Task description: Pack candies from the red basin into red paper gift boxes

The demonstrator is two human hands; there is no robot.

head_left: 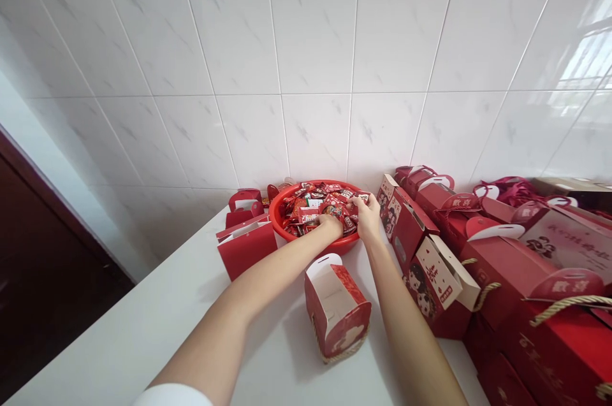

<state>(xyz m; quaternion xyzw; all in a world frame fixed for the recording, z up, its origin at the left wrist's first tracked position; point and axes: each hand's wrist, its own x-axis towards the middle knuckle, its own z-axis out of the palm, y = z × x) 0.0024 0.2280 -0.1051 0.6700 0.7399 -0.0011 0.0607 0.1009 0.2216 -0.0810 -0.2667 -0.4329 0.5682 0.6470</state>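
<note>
A red plastic basin point(276, 218) stands against the wall, filled with small red wrapped candies point(329, 191). My left hand point(331, 225) reaches over the near rim, its fingers down among the candies and mostly hidden. At the right rim, my right hand point(368, 215) has thumb and fingers closed on a small red candy packet point(362, 196). Between my forearms, nearer to me, an open red gift box point(337, 309) sits on the white table with its top flaps up and a rope handle along its lower side. Part of its inside shows pale.
Several red gift boxes point(521, 272) with rope handles crowd the table's right side. Open red cartons point(421, 262) stand just right of the basin, and a red box point(248, 245) is at its left. A tiled wall point(315, 43) rises behind the white table point(191, 304).
</note>
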